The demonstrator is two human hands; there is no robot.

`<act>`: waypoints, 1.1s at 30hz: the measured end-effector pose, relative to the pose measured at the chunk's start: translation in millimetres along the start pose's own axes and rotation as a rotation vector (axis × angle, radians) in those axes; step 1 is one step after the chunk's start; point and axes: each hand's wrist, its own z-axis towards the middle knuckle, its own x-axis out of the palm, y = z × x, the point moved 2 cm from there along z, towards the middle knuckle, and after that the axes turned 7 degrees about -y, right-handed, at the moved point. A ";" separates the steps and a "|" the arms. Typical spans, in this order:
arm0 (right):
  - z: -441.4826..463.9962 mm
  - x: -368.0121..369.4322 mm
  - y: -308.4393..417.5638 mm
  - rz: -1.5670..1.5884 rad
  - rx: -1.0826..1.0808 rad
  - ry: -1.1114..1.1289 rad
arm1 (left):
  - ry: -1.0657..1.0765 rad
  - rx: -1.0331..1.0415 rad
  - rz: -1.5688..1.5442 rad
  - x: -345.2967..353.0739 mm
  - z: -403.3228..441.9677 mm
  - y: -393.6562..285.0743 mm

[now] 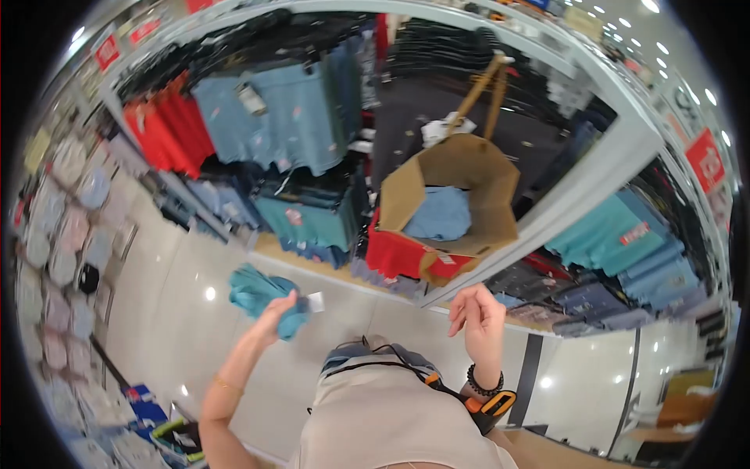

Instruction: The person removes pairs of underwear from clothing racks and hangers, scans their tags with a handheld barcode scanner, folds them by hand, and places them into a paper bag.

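Teal garment in left grip, above floor

Teal garment: bunched, soft, creased; long axis slanting from upper left to lower right in view, white tag jutting right near the lower end. Located left of the paper bag, above the pale floor. Left hand: grip closed around the bundle. Right hand: grip partly open, fingers loosely bent, empty, below the bag. Bag: brown, wide-mouthed, at the clothes rack; folded blue cloth inside.
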 end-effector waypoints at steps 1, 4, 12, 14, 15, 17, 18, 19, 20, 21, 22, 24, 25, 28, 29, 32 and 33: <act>0.4 5.6 -9.0 0.044 0.032 0.137 | 0.075 0.014 -0.107 13.6 -8.0 3.7; 0.6 34.6 -5.9 -0.197 -0.175 0.431 | 0.184 0.080 -0.276 53.8 -36.1 -20.5; 3.0 72.0 15.6 -0.170 -0.352 0.658 | 0.529 0.051 -0.150 119.6 -88.8 -44.7; 2.6 72.5 13.0 -0.151 -0.414 0.741 | 0.743 0.036 0.085 117.9 -95.6 -52.0; 1.4 73.0 11.2 -0.136 -0.443 0.781 | 0.795 0.036 0.189 122.9 -104.6 -64.0; -3.8 70.6 -9.7 -0.181 -0.413 1.004 | 0.949 0.291 0.463 122.9 -112.9 -88.7; -6.6 69.7 -17.8 -0.201 -0.399 1.115 | 1.024 0.424 0.601 120.7 -118.4 -97.8; -8.3 70.1 -12.9 -0.122 -0.370 1.126 | 0.988 0.488 0.572 116.7 -125.1 -106.4; -9.5 68.3 -7.1 -0.103 -0.310 1.138 | 0.951 0.552 0.544 111.1 -131.6 -114.8; -10.3 65.8 -0.8 -0.085 -0.252 1.150 | 0.912 0.616 0.515 105.9 -136.6 -121.8; -11.6 63.6 1.1 -0.066 -0.194 1.163 | 0.877 0.677 0.409 101.5 -140.5 -126.7; -11.9 59.5 -1.1 -0.059 -0.261 1.067 | 0.863 0.741 0.210 94.7 -146.6 -139.2; -11.7 57.3 -2.2 -0.056 -0.295 1.018 | 0.884 0.743 0.115 90.6 -146.7 -146.8; -10.9 46.6 -3.1 -0.149 0.084 1.219 | 1.117 0.750 0.052 74.2 -141.9 -167.9; -11.2 45.9 -6.2 -0.146 0.060 1.223 | 1.137 0.762 0.084 76.5 -142.3 -168.7; -12.1 47.0 -9.8 -0.084 -0.145 1.120 | 1.189 0.820 0.172 81.0 -145.2 -173.6; -11.2 46.8 -6.7 -0.028 -0.296 1.007 | 1.202 0.852 0.195 79.3 -147.3 -179.4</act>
